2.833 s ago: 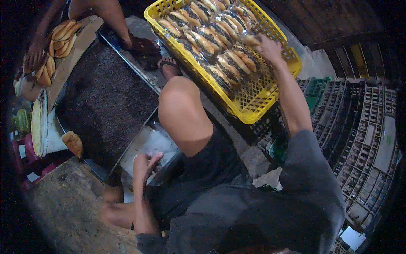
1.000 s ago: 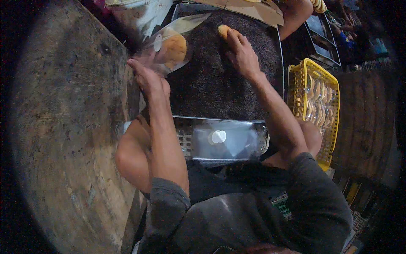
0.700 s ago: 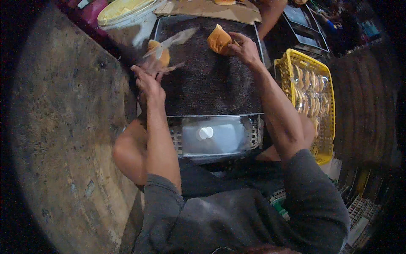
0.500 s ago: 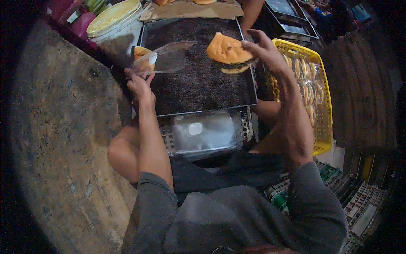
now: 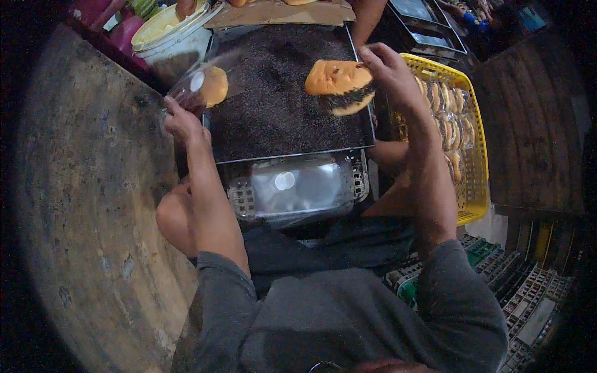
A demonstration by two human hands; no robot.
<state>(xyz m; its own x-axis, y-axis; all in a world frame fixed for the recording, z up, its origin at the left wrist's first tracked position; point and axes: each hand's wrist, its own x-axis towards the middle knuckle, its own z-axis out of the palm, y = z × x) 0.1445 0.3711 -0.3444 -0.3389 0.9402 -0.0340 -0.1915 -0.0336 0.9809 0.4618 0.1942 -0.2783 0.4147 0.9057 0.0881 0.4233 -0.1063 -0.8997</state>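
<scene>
My left hand [image 5: 185, 121] pinches a thin clear plastic bag [image 5: 186, 87] with a round white label, beyond the tray's left edge. Beside the bag, partly behind it, is an orange-brown bun [image 5: 216, 86]. Over the tray's right side, my right hand [image 5: 393, 73] grips a folded bun [image 5: 339, 76] by its right end; dark sprinkles coat its open edge. Beneath both hands lies a shallow metal tray [image 5: 273, 127] spread with dark brown sprinkles. Nearer my lap, a stack of clear plastic bags [image 5: 301, 186] rests on a light crate.
A yellow basket [image 5: 477, 155] at the right holds several rows of bagged buns [image 5: 448, 102]. At the far left stands a white bucket [image 5: 180, 46] with someone's hand in it. Cardboard [image 5: 280, 15] with buns lies beyond the tray. Another person's arm [image 5: 367, 22] reaches in nearby.
My left hand has moved left with the bag, which no longer stretches across the tray. The bun in my right hand has tilted, showing more sprinkles. Someone's hand has appeared in the bucket.
</scene>
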